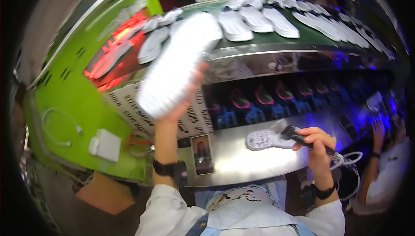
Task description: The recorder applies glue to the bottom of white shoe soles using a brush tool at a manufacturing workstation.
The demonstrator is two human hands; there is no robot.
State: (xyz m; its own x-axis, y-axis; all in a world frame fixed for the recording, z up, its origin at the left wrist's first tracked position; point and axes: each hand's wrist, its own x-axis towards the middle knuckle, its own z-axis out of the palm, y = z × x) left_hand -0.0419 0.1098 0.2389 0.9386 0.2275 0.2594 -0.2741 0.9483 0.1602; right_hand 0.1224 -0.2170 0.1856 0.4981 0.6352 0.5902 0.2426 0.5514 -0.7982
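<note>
A large white shoe sole [181, 63] is raised in front of me at left of centre, its surface smeared by motion. My left hand [181, 108] is closed around its lower right edge. My right hand [317, 141] grips the black handle of a brush [290, 133], fingers wrapped round it. The brush's pale bristles point left over a sole-shaped piece with a speckled grey-and-white surface [258, 140], lying on the metal worktop [233, 167]. I cannot tell whether the bristles touch that piece.
Rows of white soles [280, 22] lie on a green conveyor [207, 7] across the back, red-lit at left. Near me are a phone [202, 154], red-handled scissors [139, 143], a white box [106, 145] and a cable [56, 125]. At right, another person's hand [378, 130] is at the worktop.
</note>
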